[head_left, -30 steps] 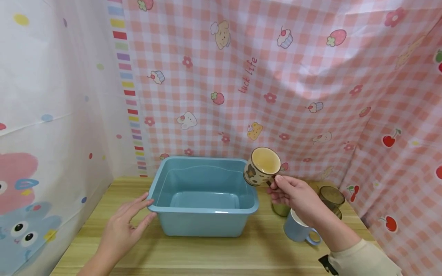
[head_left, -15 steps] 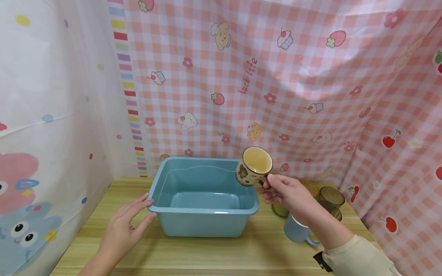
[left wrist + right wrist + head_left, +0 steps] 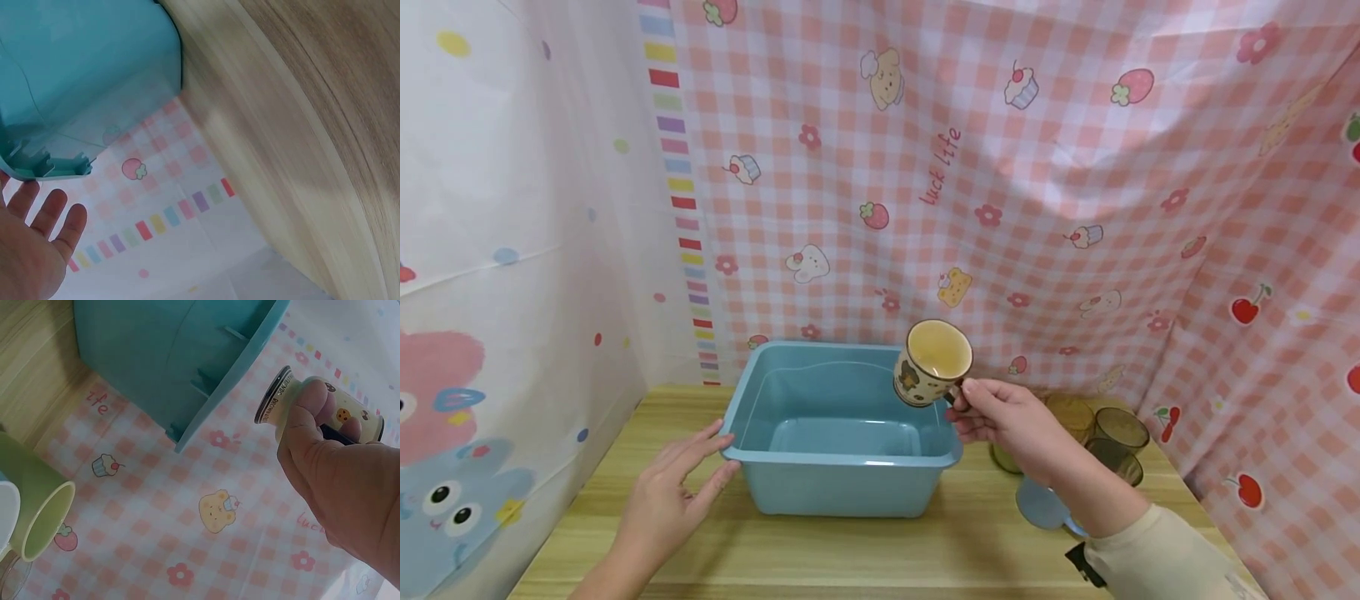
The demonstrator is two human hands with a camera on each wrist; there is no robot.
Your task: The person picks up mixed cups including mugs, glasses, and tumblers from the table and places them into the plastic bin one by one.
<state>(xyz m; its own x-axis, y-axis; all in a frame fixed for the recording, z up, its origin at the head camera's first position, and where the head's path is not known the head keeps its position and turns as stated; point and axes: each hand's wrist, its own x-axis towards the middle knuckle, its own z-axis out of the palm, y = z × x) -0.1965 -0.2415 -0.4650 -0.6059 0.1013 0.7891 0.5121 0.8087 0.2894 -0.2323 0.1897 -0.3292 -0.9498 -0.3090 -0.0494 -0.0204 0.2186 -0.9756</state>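
Note:
A cream mug [image 3: 917,379] with brown patterns and a dark rim is held by its dark handle in my right hand [image 3: 1011,421]. It tilts over the right end of a blue plastic basin [image 3: 842,483], above the rim. In the right wrist view the mug [image 3: 350,409] shows beside the basin's outer wall [image 3: 150,356]. My left hand [image 3: 662,487] rests its fingertips on the basin's left front rim, fingers fairly straight. The left wrist view shows those fingers [image 3: 47,215] at the rim's underside.
Right of the basin, partly behind my right forearm, stand a light blue mug [image 3: 1037,504], a green cup [image 3: 1003,458], an amber glass [image 3: 1071,414] and dark glasses [image 3: 1122,427]. A pink checked cloth [image 3: 820,200] hangs behind the wooden table [image 3: 820,558].
My right hand has carried the cream mug leftward, from beside the basin's right edge to over its right end. The left hand and basin stay where they were.

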